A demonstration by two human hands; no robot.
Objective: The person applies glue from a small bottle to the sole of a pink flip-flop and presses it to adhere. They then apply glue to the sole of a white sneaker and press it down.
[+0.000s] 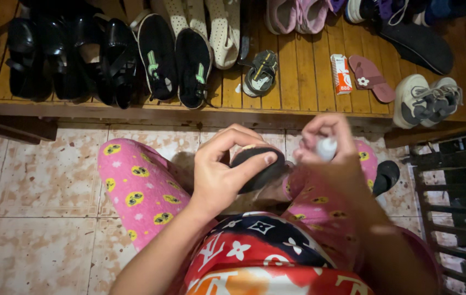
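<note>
My left hand (223, 169) grips a small black shoe (260, 164) by its heel end, sole turned up, just above my knees. My right hand (328, 147) is blurred and pinches a small white tube or bottle (326, 148) right beside the shoe's toe. Both hands hover over my lap, which is covered by pink patterned trousers (134, 183). A matching black shoe (387, 176) lies on the tiled floor by my right knee.
A low wooden slatted rack (298, 82) holds black sandals (69, 54), black slip-ons (175, 57), a small sandal (260, 74), a white-and-orange box (342, 74), a pink flip-flop (372, 79) and grey sneakers (427, 101). A dark metal grille (457, 202) stands at right.
</note>
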